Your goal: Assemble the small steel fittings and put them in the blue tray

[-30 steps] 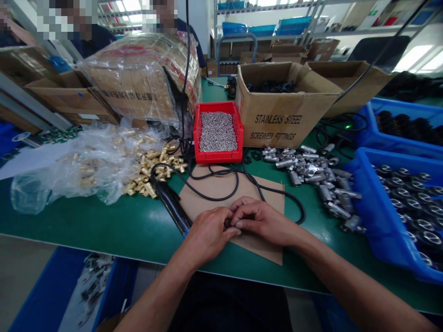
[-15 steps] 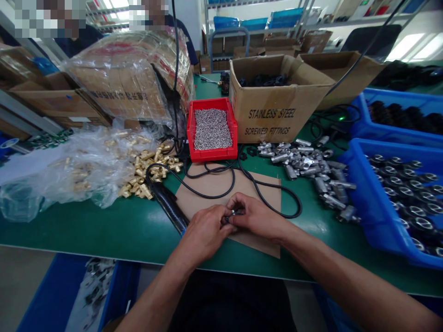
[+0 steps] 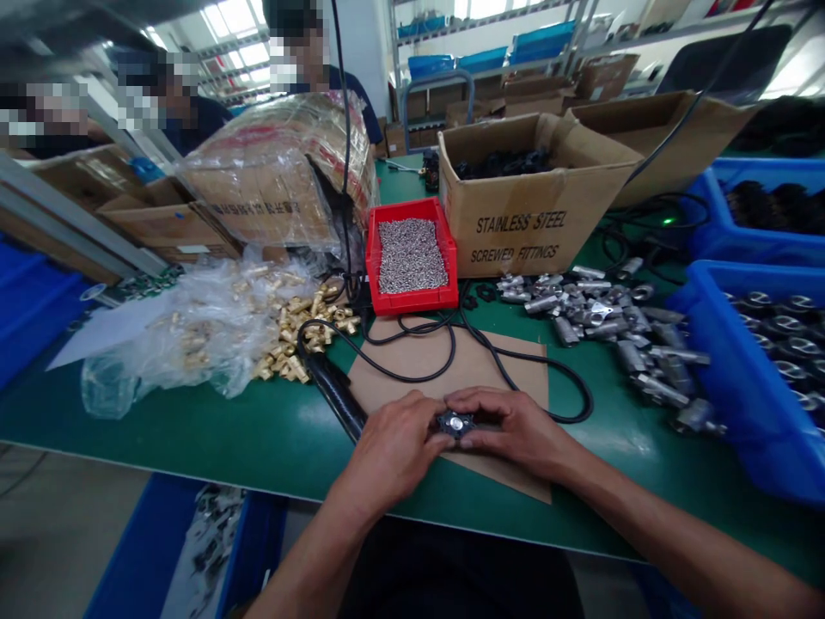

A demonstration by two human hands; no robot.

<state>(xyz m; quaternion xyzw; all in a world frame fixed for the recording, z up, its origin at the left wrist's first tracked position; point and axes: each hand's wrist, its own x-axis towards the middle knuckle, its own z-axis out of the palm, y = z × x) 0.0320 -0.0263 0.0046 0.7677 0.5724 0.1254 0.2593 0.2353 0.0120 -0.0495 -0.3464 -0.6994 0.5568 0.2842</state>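
While left grip [image 3: 396, 443] and right grip [image 3: 519, 430] clamp a dark part [image 3: 456, 424], cable [image 3: 412, 378] ahead; red bin [image 3: 416, 302] beyond

we are seeing a bare left hand [image 3: 392, 443] and a bare right hand [image 3: 525, 434], both forearms [image 3: 332, 537] also showing uncovered, dark, near-black clothing [image 3: 461, 580] appearing below, its details being too shadowed to tell

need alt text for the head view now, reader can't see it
Left hand and right hand hold a small dark part over cardboard on a green bench. Beyond sits a red bin of metal bits, with brass fittings left and silver fittings right.
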